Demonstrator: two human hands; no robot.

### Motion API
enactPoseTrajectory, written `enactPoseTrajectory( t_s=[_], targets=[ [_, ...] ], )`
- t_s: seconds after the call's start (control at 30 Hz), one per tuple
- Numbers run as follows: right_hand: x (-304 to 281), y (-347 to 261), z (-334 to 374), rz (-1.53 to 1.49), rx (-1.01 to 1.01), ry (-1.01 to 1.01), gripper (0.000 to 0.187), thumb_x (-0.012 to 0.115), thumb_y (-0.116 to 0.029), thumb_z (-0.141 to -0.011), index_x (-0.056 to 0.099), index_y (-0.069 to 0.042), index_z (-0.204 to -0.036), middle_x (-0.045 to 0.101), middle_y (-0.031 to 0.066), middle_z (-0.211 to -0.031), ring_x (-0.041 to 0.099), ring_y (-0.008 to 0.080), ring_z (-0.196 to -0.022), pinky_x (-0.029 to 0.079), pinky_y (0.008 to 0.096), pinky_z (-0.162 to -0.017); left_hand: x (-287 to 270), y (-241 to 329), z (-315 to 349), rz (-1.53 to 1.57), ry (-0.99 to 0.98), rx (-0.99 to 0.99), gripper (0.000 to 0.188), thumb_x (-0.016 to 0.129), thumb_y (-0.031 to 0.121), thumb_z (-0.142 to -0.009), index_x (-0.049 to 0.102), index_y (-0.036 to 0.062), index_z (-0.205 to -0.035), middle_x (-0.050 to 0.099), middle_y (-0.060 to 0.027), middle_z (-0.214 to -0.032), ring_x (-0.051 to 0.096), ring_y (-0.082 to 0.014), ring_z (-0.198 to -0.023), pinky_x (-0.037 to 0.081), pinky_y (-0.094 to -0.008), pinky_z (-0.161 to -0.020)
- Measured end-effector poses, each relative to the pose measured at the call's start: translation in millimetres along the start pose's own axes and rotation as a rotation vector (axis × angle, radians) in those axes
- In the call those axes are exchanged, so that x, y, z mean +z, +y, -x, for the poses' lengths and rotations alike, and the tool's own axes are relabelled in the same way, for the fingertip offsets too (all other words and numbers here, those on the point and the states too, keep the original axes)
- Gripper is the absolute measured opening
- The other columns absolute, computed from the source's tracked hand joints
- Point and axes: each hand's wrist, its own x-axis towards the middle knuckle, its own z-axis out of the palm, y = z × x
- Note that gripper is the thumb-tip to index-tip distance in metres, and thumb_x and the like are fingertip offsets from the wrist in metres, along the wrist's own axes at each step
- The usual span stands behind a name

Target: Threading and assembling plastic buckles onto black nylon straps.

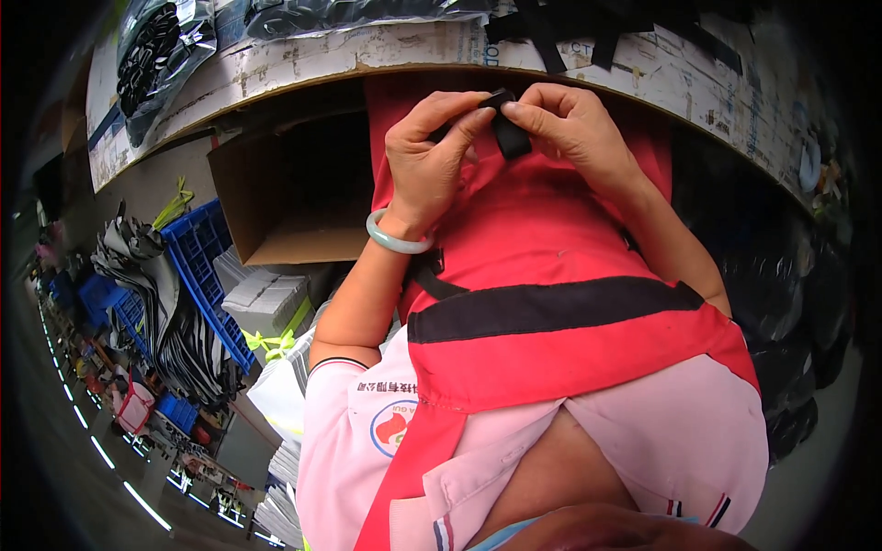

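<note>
Above the red apron (551, 211), close to the table's edge, both of my hands meet at a black webbing strap (513, 140). My left hand (430, 151), below which a pale green bangle circles the wrist, pinches a small dark end of it between thumb and forefinger. From the other side my right hand (577, 133) pinches the strap with thumb and fingertips. A short loose length hangs between the hands. Whether the dark end is a buckle or folded strap, I cannot make out.
On the worn, taped table top (432, 44) lie several black straps (602, 41) and clear bags of black parts (165, 60). Below it stands an open cardboard box (303, 225). Blue crates (207, 275) and grey stacked bundles (266, 298) fill the left; black plastic bags (772, 303) sit at right.
</note>
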Motion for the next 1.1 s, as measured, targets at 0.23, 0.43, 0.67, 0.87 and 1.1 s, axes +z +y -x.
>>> enactPoseTrajectory(
  t_s=[0.23, 0.43, 0.67, 0.87, 1.1],
  targets=[
    [-6, 4, 0, -0.099, -0.092, 0.013, 0.020, 0.066, -0.024, -0.092, 0.066, -0.004, -0.095, 0.056, -0.0059, -0.072, 0.045, -0.0007, -0.061, 0.036, 0.0169, -0.052, -4, 2, 6, -0.032, -0.110, 0.124, 0.019, 0.067, -0.009, -0.081, 0.071, 0.0008, -0.096, 0.058, -0.0037, -0.095, 0.058, -0.0073, -0.069, 0.046, -0.0185, -0.056],
    [-11, -5, 2, 0.094, -0.134, -0.034, 0.019, 0.066, -0.020, -0.092, 0.066, -0.001, -0.097, 0.061, -0.0030, -0.082, 0.053, 0.0021, -0.073, 0.044, 0.0177, -0.065, -6, 5, 11, -0.101, -0.153, 0.183, 0.021, 0.067, -0.012, -0.079, 0.072, 0.0010, -0.095, 0.058, -0.0043, -0.096, 0.057, -0.0077, -0.069, 0.045, -0.0191, -0.058],
    [-6, 11, -3, 0.090, -0.271, 0.014, 0.019, 0.065, -0.018, -0.092, 0.065, 0.000, -0.097, 0.063, -0.0011, -0.083, 0.056, 0.0037, -0.079, 0.047, 0.0191, -0.071, -6, 8, 13, -0.049, -0.157, 0.133, 0.021, 0.066, -0.013, -0.080, 0.072, 0.0007, -0.095, 0.058, -0.0048, -0.097, 0.058, -0.0076, -0.070, 0.046, -0.0192, -0.058],
    [4, 10, -3, -0.029, -0.184, 0.015, 0.014, 0.067, -0.013, -0.091, 0.062, -0.001, -0.094, 0.062, -0.0004, -0.084, 0.058, 0.0044, -0.081, 0.049, 0.0195, -0.074, -8, 11, 19, -0.051, -0.145, 0.110, 0.021, 0.066, -0.013, -0.080, 0.072, 0.0011, -0.094, 0.061, -0.0055, -0.098, 0.058, -0.0080, -0.072, 0.046, -0.0194, -0.059],
    [16, 27, -19, -0.017, -0.219, 0.004, 0.010, 0.064, -0.007, -0.090, 0.056, -0.003, -0.095, 0.060, 0.0002, -0.084, 0.058, 0.0072, -0.079, 0.050, 0.0228, -0.072, -37, 31, 35, -0.235, -0.242, 0.098, 0.020, 0.067, -0.011, -0.079, 0.071, 0.0000, -0.095, 0.064, -0.0072, -0.094, 0.061, -0.0111, -0.079, 0.047, -0.0207, -0.064]
  ],
)
